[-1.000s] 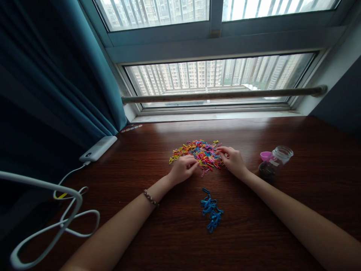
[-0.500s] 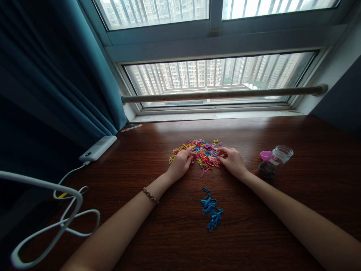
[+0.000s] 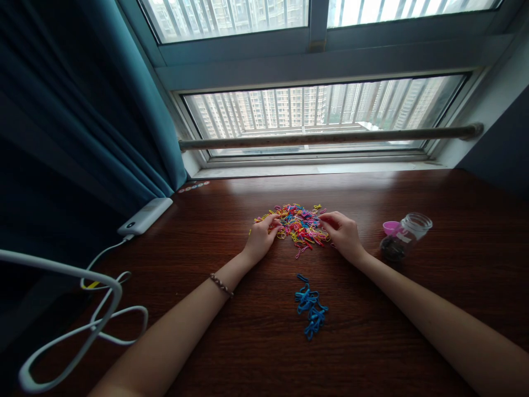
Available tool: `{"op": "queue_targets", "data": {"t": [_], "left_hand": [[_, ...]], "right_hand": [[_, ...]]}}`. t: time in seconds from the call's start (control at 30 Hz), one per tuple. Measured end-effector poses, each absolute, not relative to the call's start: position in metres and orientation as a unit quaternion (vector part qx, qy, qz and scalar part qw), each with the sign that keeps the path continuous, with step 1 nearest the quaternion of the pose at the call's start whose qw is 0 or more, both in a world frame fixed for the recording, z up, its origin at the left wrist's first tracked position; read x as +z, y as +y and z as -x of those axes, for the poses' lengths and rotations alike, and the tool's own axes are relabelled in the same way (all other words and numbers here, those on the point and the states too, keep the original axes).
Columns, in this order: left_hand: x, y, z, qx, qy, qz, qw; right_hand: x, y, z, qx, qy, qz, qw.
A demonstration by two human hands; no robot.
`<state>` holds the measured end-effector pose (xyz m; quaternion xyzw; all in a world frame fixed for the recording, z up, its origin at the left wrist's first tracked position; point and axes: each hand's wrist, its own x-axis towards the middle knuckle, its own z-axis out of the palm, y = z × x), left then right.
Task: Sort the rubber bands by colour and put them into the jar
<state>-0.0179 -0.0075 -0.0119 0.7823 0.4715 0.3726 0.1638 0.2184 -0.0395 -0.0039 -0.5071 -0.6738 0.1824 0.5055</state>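
A loose pile of small elastic bands (image 3: 303,226) in pink, yellow, red, orange and blue lies on the table between my two hands. My left hand (image 3: 261,238) rests at the pile's left edge, thumb and forefinger apart, touching bands there. At the right edge, my right hand (image 3: 344,231) has its thumb and fingertips drawn together over the bands; whatever is between them is too small to make out. Nearer to me sits a separate small heap of blue elastic bands (image 3: 311,306), and neither hand touches it.
Right of my right hand, a clear glass jar (image 3: 407,234) with dark contents leans on its side, beside a small pink cup-like piece (image 3: 390,226). A white power strip (image 3: 145,216) and its white cable (image 3: 111,286) lie at left, by the blue curtain (image 3: 136,127). A window rail (image 3: 330,138) runs behind.
My left hand's thumb and forefinger have shifted slightly left on the pile. The right hand's fingertips have moved slightly up and drawn closer together. The blue heap looks the same.
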Motion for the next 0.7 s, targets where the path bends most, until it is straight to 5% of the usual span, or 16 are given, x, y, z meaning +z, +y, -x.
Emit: {"op": "queue_targets", "data": {"t": [0.17,0.7], "left_hand": [[-0.0123,-0.006,0.0198,0.418,0.491,-0.737,0.201],[-0.0121,-0.002,0.0245,0.48,0.506,-0.666,0.264]], "right_hand": [[-0.0057,-0.0405,-0.2168,0.254,-0.656,0.501,0.504],[-0.0065,-0.0406,-0.2155,0.208,-0.684,0.501,0.488]]}}
